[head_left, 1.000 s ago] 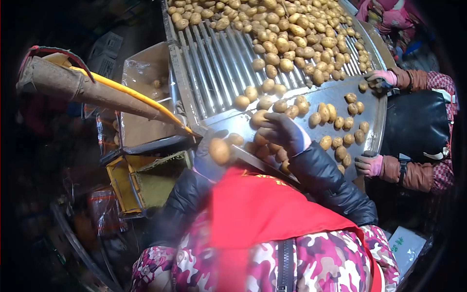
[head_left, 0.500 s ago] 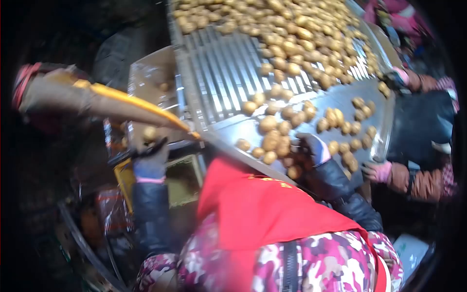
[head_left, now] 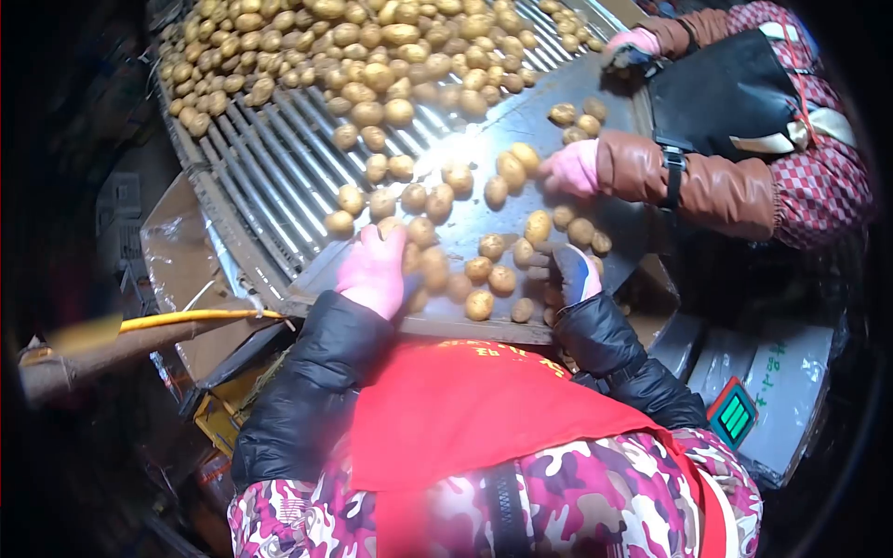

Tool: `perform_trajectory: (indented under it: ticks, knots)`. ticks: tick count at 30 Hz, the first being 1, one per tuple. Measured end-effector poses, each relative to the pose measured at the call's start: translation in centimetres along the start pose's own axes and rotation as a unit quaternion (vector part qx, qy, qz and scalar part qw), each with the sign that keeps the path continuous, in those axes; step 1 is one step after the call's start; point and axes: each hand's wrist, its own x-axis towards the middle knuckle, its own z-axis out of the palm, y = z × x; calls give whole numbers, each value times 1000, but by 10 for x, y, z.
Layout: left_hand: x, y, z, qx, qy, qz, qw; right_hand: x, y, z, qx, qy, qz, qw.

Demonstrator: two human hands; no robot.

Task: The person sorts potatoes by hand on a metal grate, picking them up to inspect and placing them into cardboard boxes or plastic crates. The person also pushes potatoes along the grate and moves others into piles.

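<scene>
My left hand [head_left: 372, 270], in a pink glove, is on the lower left of the metal sorting table. Its fingers appear apart, beside several potatoes [head_left: 433, 263], partly blurred; it touches at least one. To the right, my right hand [head_left: 569, 274] wears a pink and blue glove with dark fingers. Those fingers are stretched out toward the left, close to a potato [head_left: 523, 251] and another potato [head_left: 522, 310]. Neither hand visibly grips a potato. Between my hands lie several loose potatoes, such as one potato [head_left: 479, 305] near the front edge.
A big heap of potatoes [head_left: 372, 74] covers the upper slatted rack [head_left: 256, 158]. A co-worker's pink-gloved hand [head_left: 572, 169] reaches in from the right; their other hand [head_left: 633, 48] is farther back. At left are a cardboard box [head_left: 181, 251] and a pole with a yellow strip [head_left: 195, 319].
My left hand has left the boxes at the left, where a potato was by its fingers, and is now on the table without that potato. The view has shifted right.
</scene>
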Motion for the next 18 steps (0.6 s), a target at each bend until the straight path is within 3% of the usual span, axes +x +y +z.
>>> perform_trajectory:
  ticks: [4, 5, 8, 9, 10, 11, 12, 13, 14, 16, 17, 18]
  knots:
    - [3, 8, 26, -50, 47, -25, 997, -17, 0, 1, -36, 42, -5, 998]
    - [-3, 6, 31, -105, 59, -31, 992, -19, 0, 4, -6, 27, 24, 999]
    - [-14, -14, 30, -158, 93, 56, 981, -18, 0, 25, -29, -36, -19, 999]
    - [-12, -20, 21, -235, 90, 49, 967, -6, 5, 28, 34, -112, -38, 992]
    - [-11, -23, 14, -312, 86, 40, 945, -3, 10, 29, -45, -125, -113, 985]
    - [-23, -30, 4, -584, -41, -111, 803, 1, 15, 32, -124, -139, -187, 964]
    - [-24, -54, 13, -643, -26, -30, 765, -6, -9, 53, -248, -140, -147, 947]
    - [-37, -51, 1, -746, -36, -58, 663, -13, -33, 74, -372, -150, -110, 909]
    - [-52, -44, -10, -833, -42, -82, 545, 4, -5, 71, -482, -171, -360, 781]
    - [-62, -44, -14, -893, -48, -94, 438, 11, -9, 103, -609, -269, -400, 630]
    - [-66, -44, -14, -918, -51, -98, 381, 14, 0, 117, -650, -250, -451, 558]
    - [-68, -43, -12, -899, -15, -136, 417, 18, 7, 125, -675, -251, -450, 528]
